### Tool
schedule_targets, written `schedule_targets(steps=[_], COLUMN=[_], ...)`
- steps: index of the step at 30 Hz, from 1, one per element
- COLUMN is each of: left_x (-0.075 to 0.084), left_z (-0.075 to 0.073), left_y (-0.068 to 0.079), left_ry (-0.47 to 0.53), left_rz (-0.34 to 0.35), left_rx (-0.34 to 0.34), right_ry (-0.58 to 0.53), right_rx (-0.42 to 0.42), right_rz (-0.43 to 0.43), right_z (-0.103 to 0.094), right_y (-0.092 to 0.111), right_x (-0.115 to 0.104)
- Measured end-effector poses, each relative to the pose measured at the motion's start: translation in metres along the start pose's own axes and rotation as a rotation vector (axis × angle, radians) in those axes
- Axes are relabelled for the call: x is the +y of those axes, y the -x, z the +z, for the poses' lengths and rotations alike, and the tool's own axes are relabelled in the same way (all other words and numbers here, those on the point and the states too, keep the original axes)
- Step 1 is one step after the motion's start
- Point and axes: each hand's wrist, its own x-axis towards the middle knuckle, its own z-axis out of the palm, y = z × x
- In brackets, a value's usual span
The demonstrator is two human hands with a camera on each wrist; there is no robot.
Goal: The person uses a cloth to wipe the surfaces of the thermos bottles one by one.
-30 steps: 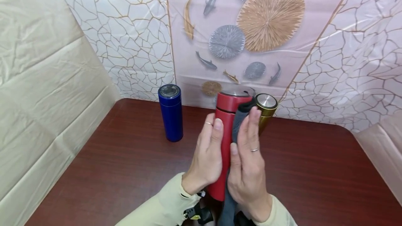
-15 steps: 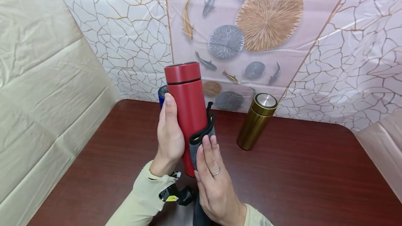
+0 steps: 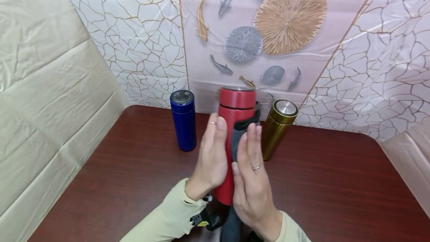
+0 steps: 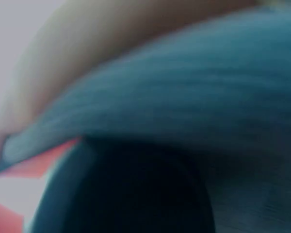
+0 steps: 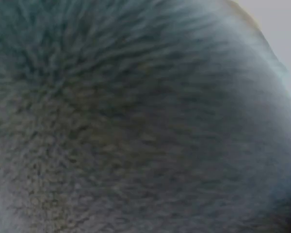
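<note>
In the head view, a red thermos bottle [image 3: 237,99] with a capped top is held up in front of me, leaning slightly. My left hand [image 3: 211,156] grips its left side, with the thumb along the near face. A grey cloth [image 3: 237,141] with black edging lies against the bottle's right side and hangs down below. Straight fingers of my right hand [image 3: 253,182] press this cloth to the bottle. Close up and blurred, the grey cloth [image 4: 194,87] crosses the left wrist view, with a bit of red [image 4: 43,160] beneath. The cloth [image 5: 150,121] fills most of the right wrist view.
A blue thermos bottle [image 3: 183,126] stands on the brown table [image 3: 134,167] at the back left. Behind my right hand, a gold thermos bottle [image 3: 277,132] is partly hidden. A patterned curtain [image 3: 144,44] hangs behind the table.
Both hands moved the red bottle left and up, in front of the blue one, then back right and down. The cloth sat lower on the bottle half a second ago.
</note>
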Motion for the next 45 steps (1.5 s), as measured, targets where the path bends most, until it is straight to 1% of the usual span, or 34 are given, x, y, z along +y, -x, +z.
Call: schedule_targets(steps=[3, 7, 9, 11, 13, 16, 19, 21, 24, 27, 30, 32, 36, 40, 42, 45], left_x=[-0.004, -0.009, -0.01, -0.011, -0.011, -0.009, -0.005, -0.001, 0.005, 0.01, 0.013, 0.014, 0.014, 0.013, 0.011, 0.008], left_z=[0.012, 0.024, 0.027, 0.028, 0.027, 0.023, 0.014, 0.005, -0.009, -0.025, -0.037, -0.041, -0.043, -0.038, -0.034, -0.024], left_y=[0.008, 0.017, 0.02, 0.022, 0.021, 0.018, 0.012, 0.006, -0.003, -0.012, -0.017, -0.019, -0.019, -0.018, -0.016, -0.012], left_ry=[-0.059, -0.045, -0.028, -0.016, -0.02, -0.029, -0.019, 0.0, 0.066, 0.156, 0.24, 0.257, 0.269, 0.246, 0.194, 0.08], left_rz=[0.005, 0.003, -0.002, -0.002, 0.002, 0.008, 0.004, -0.001, -0.002, 0.0, -0.018, -0.028, -0.028, -0.001, 0.018, 0.033], left_rx=[-0.073, -0.179, -0.209, -0.219, -0.204, -0.154, -0.083, -0.038, 0.031, 0.073, 0.091, 0.099, 0.103, 0.091, 0.083, 0.061], right_ry=[-0.01, -0.047, -0.052, -0.044, -0.029, -0.01, 0.0, 0.0, 0.003, 0.002, 0.01, 0.017, 0.029, 0.031, 0.034, 0.037], right_rx=[0.07, 0.141, 0.155, 0.164, 0.166, 0.153, 0.109, 0.069, -0.003, -0.057, -0.077, -0.08, -0.069, -0.065, -0.065, -0.05], right_rz=[0.052, 0.121, 0.151, 0.162, 0.16, 0.135, 0.091, 0.059, 0.014, -0.045, -0.118, -0.148, -0.169, -0.159, -0.141, -0.097], right_z=[-0.011, -0.025, -0.029, -0.03, -0.028, -0.02, -0.009, -0.002, 0.008, 0.017, 0.023, 0.026, 0.027, 0.026, 0.024, 0.02], right_y=[-0.009, -0.019, -0.022, -0.023, -0.021, -0.016, -0.01, -0.004, 0.006, 0.016, 0.024, 0.026, 0.027, 0.027, 0.025, 0.021], right_x=[0.006, 0.012, 0.014, 0.014, 0.013, 0.009, 0.004, 0.001, -0.004, -0.009, -0.012, -0.013, -0.014, -0.014, -0.014, -0.012])
